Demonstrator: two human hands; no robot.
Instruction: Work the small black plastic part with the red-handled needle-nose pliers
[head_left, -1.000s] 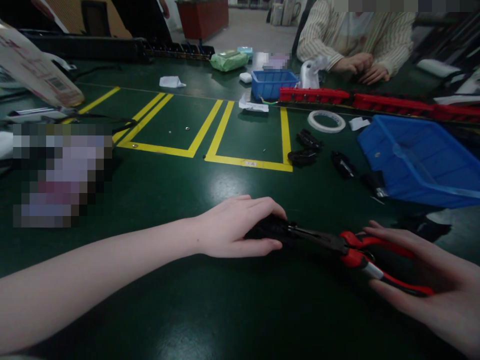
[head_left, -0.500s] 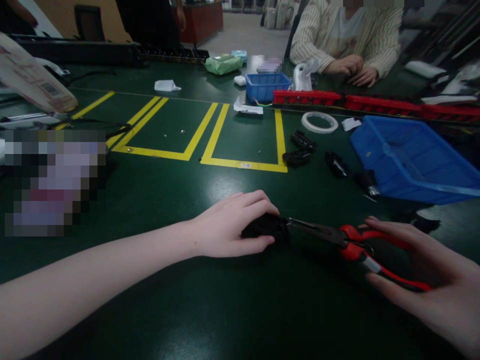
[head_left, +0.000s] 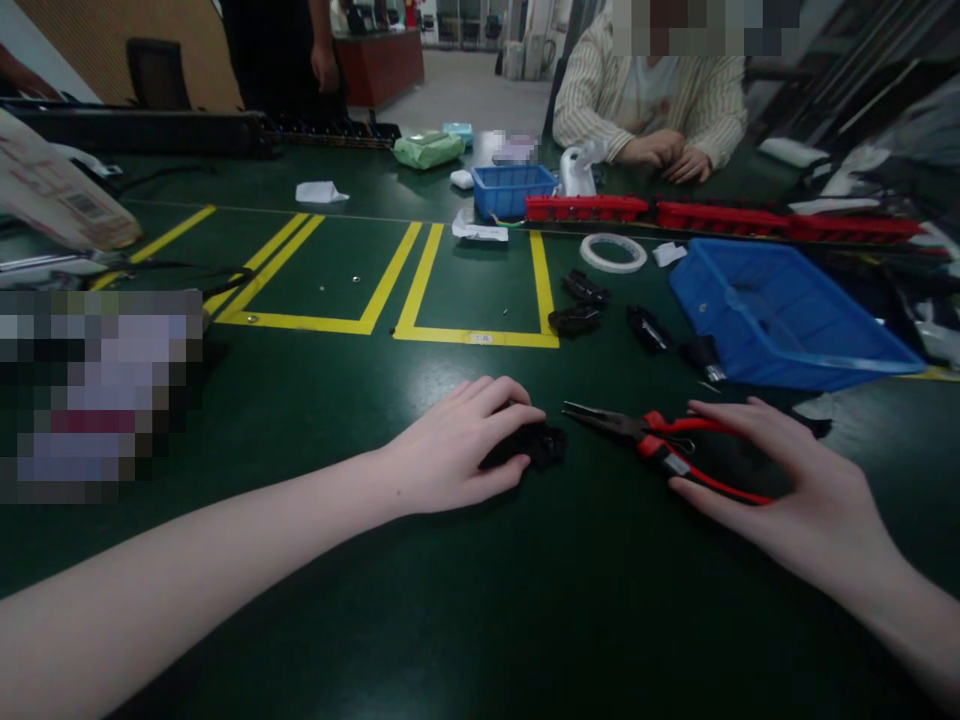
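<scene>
My left hand [head_left: 465, 445] is closed round a small black part [head_left: 546, 445] on the green table; most of the part hides under the fingers, and what it is I cannot make out. My right hand [head_left: 802, 480] holds red-handled needle-nose pliers [head_left: 649, 435] by their handles, thumb on the near one and fingers on the far one. The jaws point left, slightly parted, just beyond the black part and apart from it. Several similar black pieces [head_left: 649, 328] lie farther back, left of a large blue bin [head_left: 795, 320].
Yellow tape [head_left: 480, 338] marks rectangles on the table. Behind are a roll of white tape [head_left: 613, 253], a small blue bin [head_left: 514, 190] and red strips [head_left: 720, 217]. A blurred-out item [head_left: 112, 390] lies at left. Across the table sits a person in a striped shirt [head_left: 652, 110].
The pliers' jaws have come away from the black part and lie a little farther back. My left hand still holds the part. The whole view has shifted slightly.
</scene>
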